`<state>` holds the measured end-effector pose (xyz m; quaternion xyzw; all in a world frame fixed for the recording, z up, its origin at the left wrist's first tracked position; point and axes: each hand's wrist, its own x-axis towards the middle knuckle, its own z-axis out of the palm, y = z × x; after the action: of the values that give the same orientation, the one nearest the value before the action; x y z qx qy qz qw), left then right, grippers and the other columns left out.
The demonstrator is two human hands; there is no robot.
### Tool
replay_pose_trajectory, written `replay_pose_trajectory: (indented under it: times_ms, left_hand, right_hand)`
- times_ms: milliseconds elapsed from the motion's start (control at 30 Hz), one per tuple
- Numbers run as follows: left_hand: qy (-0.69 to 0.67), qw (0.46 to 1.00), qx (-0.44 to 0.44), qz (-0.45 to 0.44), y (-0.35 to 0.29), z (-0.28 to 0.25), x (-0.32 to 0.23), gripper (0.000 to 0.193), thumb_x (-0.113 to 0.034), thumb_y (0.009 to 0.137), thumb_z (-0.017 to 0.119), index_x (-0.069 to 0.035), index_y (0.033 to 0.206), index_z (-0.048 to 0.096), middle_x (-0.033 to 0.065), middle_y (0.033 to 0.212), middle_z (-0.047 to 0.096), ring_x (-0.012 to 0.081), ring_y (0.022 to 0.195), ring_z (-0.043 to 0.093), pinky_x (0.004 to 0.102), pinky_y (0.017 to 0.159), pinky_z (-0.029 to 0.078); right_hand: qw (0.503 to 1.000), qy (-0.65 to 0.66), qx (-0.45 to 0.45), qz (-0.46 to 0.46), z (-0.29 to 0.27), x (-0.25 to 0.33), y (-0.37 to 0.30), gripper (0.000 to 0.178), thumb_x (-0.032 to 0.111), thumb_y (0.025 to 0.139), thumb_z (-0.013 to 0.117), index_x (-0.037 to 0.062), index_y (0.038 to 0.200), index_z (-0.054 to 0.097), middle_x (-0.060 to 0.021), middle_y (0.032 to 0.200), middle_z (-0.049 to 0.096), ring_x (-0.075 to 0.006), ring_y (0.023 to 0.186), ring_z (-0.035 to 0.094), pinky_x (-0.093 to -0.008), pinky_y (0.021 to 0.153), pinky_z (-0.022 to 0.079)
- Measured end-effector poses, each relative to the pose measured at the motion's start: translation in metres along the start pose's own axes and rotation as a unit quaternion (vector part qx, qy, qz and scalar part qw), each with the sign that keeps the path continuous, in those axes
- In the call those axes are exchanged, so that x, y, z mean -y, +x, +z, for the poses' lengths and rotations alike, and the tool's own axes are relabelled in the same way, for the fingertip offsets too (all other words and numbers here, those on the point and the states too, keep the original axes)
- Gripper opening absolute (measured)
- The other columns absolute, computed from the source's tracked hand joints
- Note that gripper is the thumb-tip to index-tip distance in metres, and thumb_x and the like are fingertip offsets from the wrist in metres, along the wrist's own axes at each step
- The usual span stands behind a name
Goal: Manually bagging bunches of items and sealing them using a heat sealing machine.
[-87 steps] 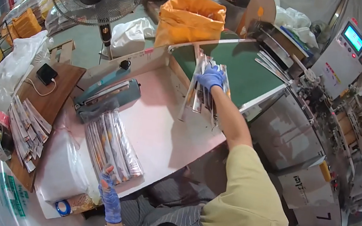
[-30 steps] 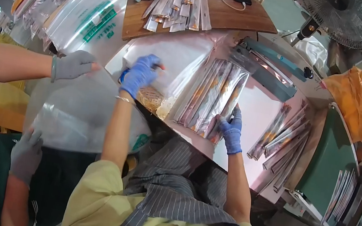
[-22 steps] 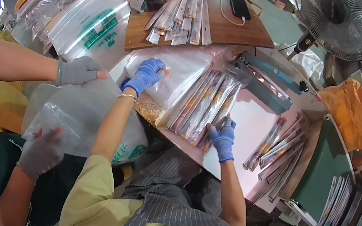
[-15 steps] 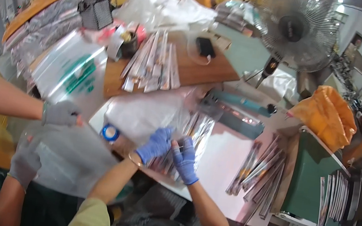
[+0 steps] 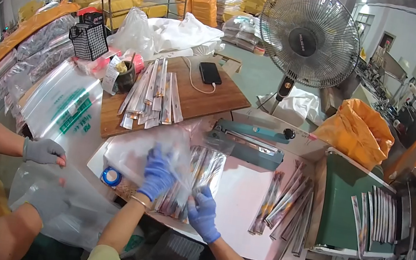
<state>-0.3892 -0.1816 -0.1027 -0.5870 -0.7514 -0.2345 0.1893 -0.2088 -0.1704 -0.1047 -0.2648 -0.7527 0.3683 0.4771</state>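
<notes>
Head view: your pinkish-white worktable spreads from four to eight o'clock, and the tall fan stands at one. The wooden board lies at ten, the green belt just past three and, behind it, the orange sack. You have clear plastic sheets at eight, loose slim packets at four and the grey-blue sealer at three, close to centre. The row of packets lies at six, partly behind your hands. Your gloved left hand, at seven, is blurred, so I cannot tell its grip. Your gloved right hand, at six, keeps its fingers narrow beside thin film; whether it pinches any, I cannot tell. Your black phone rests at twelve.
</notes>
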Motion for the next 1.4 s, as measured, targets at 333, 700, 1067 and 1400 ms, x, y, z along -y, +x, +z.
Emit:
replay_pose_trajectory:
  times_ms: [333,700,1067,1400]
  left_hand:
    - [-0.073,0.972,0.216,0.063,-0.021,-0.006,-0.045,0.06,-0.008,0.07,0.048,-0.005,0.128,0.034,0.0216,0.119,0.047,0.0342,0.072,0.059,0.0431,0.063,0.048]
    - [-0.152,0.981,0.017,0.116,-0.073,-0.017,-0.11,0.035,-0.018,0.067,0.062,-0.013,0.102,0.06,0.0155,0.107,0.052,0.0284,0.092,0.052,0.0359,0.076,0.044]
    - [-0.292,0.944,-0.15,0.035,-0.041,-0.127,-0.144,0.038,-0.037,0.08,0.054,-0.006,0.102,0.054,0.0121,0.102,0.054,0.0301,0.094,0.048,0.0396,0.081,0.04]
    - [0.658,0.661,-0.328,0.149,-0.031,-0.189,-0.16,0.038,-0.034,0.085,0.049,-0.005,0.11,0.047,0.0135,0.104,0.054,0.0297,0.092,0.049,0.0322,0.084,0.037]
  right_hand:
    - [0.917,-0.358,-0.077,-0.157,-0.001,-0.084,0.101,0.083,0.024,0.052,0.075,0.0049,0.124,0.035,-0.0223,0.126,0.032,-0.0383,0.117,0.032,-0.0409,0.097,0.029]
    - [0.972,-0.233,-0.023,0.011,-0.06,-0.142,-0.022,0.029,0.014,0.067,0.058,0.0032,0.093,0.055,-0.0155,0.099,0.054,-0.0351,0.092,0.051,-0.0407,0.084,0.04]
    - [0.962,-0.271,-0.017,0.007,-0.132,-0.104,-0.101,0.019,0.006,0.063,0.058,0.0045,0.082,0.058,-0.012,0.095,0.057,-0.0308,0.093,0.052,-0.0378,0.082,0.042]
    - [0.962,-0.265,-0.044,0.048,-0.127,-0.115,-0.106,0.022,0.011,0.062,0.058,0.0064,0.084,0.055,-0.0116,0.097,0.055,-0.0314,0.096,0.05,-0.0409,0.085,0.038]
